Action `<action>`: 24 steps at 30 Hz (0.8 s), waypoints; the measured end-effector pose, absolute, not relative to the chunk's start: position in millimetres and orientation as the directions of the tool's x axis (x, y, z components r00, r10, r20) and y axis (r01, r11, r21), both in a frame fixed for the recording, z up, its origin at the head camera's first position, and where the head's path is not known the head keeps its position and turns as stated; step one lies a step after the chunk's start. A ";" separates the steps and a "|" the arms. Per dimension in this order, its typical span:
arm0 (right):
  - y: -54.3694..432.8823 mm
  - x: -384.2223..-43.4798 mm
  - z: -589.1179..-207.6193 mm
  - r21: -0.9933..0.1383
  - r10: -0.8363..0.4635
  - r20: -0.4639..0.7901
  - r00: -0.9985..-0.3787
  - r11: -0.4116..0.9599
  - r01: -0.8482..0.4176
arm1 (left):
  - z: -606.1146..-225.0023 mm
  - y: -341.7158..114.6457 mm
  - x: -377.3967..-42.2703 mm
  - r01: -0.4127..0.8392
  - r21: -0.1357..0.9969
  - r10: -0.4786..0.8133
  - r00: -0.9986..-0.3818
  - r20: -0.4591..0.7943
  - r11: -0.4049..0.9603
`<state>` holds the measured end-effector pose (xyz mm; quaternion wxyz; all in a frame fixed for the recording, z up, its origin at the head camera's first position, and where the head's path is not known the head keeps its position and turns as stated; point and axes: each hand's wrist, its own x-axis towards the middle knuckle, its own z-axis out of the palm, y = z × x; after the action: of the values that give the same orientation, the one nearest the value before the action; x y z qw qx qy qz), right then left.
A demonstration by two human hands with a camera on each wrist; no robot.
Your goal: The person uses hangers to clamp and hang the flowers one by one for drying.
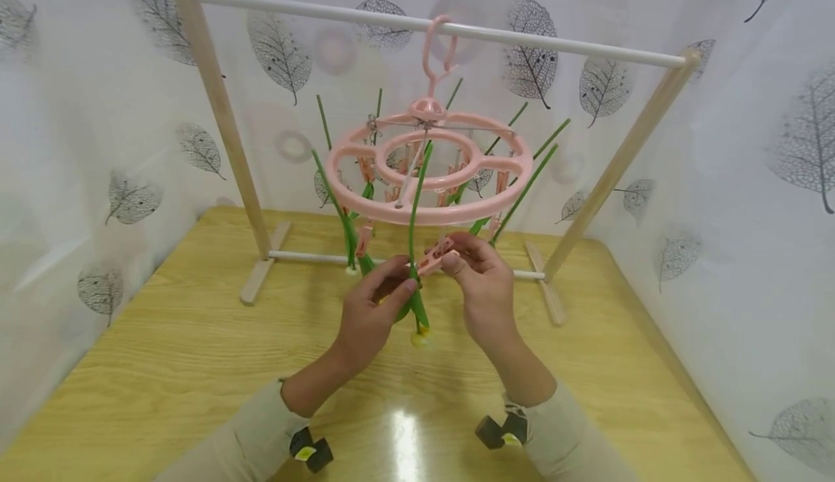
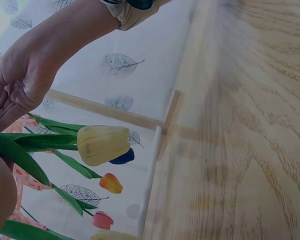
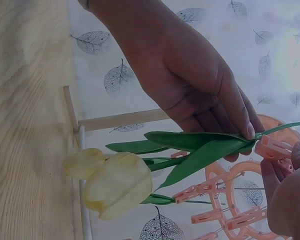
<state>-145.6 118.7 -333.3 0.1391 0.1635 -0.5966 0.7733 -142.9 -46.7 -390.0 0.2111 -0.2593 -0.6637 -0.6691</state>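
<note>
My left hand pinches the green stem of a pale yellow artificial tulip, which hangs with its bloom downward. On its right, my right hand holds a pink clothespin between thumb and fingers, its tip right at the stem. Both hands work just below the front rim of a pink round clip hanger. More tulips hang bloom-down around the ring, stems pointing up; in the left wrist view, one is orange, one pink and one dark blue.
The hanger hooks over the white top bar of a stand with slanted wooden legs. Its feet stand on a wood-grain table. A lower white bar runs behind my hands. Leaf-printed white sheeting surrounds the table.
</note>
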 end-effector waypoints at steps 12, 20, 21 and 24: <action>118.6 -143.4 -332.8 -0.875 0.025 0.415 -0.909 -0.262 -0.407 | -389.5 -47.3 -141.8 0.645 0.763 0.113 -0.756 0.645 -0.039; 119.0 -144.6 -335.3 -0.874 0.040 0.413 -0.910 -0.264 -0.408 | -387.7 -47.1 -140.8 0.637 0.770 0.131 -0.761 0.635 -0.029; 119.0 -144.7 -335.4 -0.874 0.040 0.414 -0.909 -0.262 -0.409 | -387.7 -46.9 -140.5 0.636 0.771 0.131 -0.762 0.634 -0.025; 119.0 -144.3 -335.7 -0.876 0.044 0.412 -0.910 -0.255 -0.409 | -387.7 -46.6 -139.4 0.635 0.772 0.132 -0.764 0.632 -0.023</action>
<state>-144.3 119.0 -335.7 0.1458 0.1539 -0.5928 0.7769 -139.4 -46.6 -387.7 0.1917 -0.2853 -0.6722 -0.6558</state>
